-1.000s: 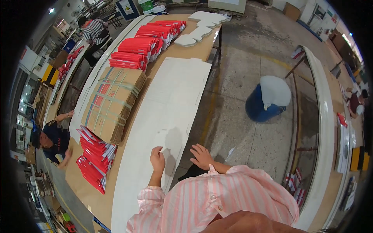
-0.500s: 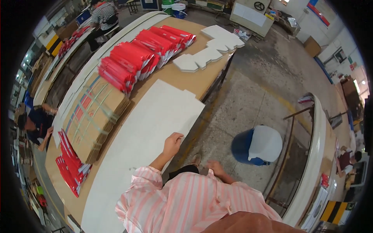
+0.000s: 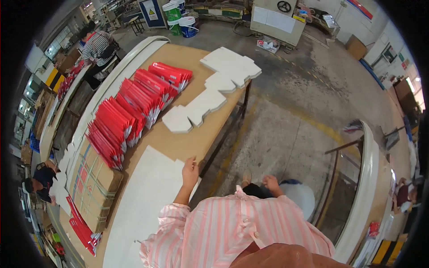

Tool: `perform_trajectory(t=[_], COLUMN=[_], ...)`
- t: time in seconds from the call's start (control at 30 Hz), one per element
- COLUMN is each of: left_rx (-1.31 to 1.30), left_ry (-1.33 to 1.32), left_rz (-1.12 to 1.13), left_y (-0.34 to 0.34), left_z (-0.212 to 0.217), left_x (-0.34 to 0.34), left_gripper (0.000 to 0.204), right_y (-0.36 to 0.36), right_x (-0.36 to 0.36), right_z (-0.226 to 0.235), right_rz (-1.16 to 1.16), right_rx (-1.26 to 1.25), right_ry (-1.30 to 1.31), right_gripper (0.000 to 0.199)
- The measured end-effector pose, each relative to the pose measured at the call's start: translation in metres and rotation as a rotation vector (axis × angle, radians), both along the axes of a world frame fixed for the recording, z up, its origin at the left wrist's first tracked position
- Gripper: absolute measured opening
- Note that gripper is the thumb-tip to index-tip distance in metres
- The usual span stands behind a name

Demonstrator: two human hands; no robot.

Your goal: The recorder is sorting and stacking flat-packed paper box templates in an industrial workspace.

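My left hand (image 3: 190, 173) hovers by the near corner of a large white sheet (image 3: 145, 183) lying on the brown tabletop (image 3: 190, 145). Its fingers are loosely bent and apart, with nothing held. Over the floor on the other side, my right hand (image 3: 271, 182) hangs with slack fingers and shows nothing in it. Just behind that hand is a blue bin with a whitish cover (image 3: 301, 198), partly hidden by my arm and shirt. Farther along the table lie notched white boards (image 3: 230, 67) and a long row of red packets (image 3: 134, 105).
A strapped cardboard bundle (image 3: 91, 181) lies left of the sheet, with more red packets (image 3: 82, 228) beside it. One person (image 3: 96, 47) sits far left; another (image 3: 42, 181) is near the left edge. Buckets (image 3: 187, 27) stand beyond the table. A white curved-edge table (image 3: 364, 178) is on the right.
I have moved forward along the table: the boards and red packets are nearer, and the bin has slipped behind my right arm. Both hands remain without anything in them.
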State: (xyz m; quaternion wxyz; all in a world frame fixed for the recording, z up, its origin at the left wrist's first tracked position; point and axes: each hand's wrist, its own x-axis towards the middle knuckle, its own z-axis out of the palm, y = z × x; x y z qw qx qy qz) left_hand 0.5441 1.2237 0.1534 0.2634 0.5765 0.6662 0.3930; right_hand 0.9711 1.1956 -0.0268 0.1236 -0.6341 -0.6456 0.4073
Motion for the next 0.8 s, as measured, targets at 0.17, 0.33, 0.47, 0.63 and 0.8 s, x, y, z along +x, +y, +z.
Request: perform_trajectory(t=[0.17, 0.33, 0.47, 0.63, 0.8], left_rx=[0.056, -0.155, -0.229, -0.395, -0.458], left_ry=[-0.233, -0.307, -0.387, -0.465, -0.609], left_rz=[0.465, 0.847, 0.962, 1.032, 1.077], left_y=[0.141, 0.167, 0.195, 0.226, 0.226], left_z=[-0.088, -0.088, -0.12, -0.11, -0.063], left_x=[-0.023, -0.102, -0.151, -0.146, -0.127], left_gripper=[0.039, 0.034, 0.025, 0.03, 0.034], right_y=[0.176, 0.368, 0.482, 0.584, 0.649], right_x=[0.107, 0.0, -0.049, -0.047, -0.023], right_z=[-0.003, 0.101, 0.14, 0.116, 0.075], right_rz=[-0.064, -0.512, -0.637, -0.931, -0.813], right_rx=[0.204, -0.186, -0.168, -0.19, -0.329], right_ry=[0.247, 0.766, 0.81, 0.747, 1.047], right_gripper=[0.028, 0.033, 0.042, 0.054, 0.047])
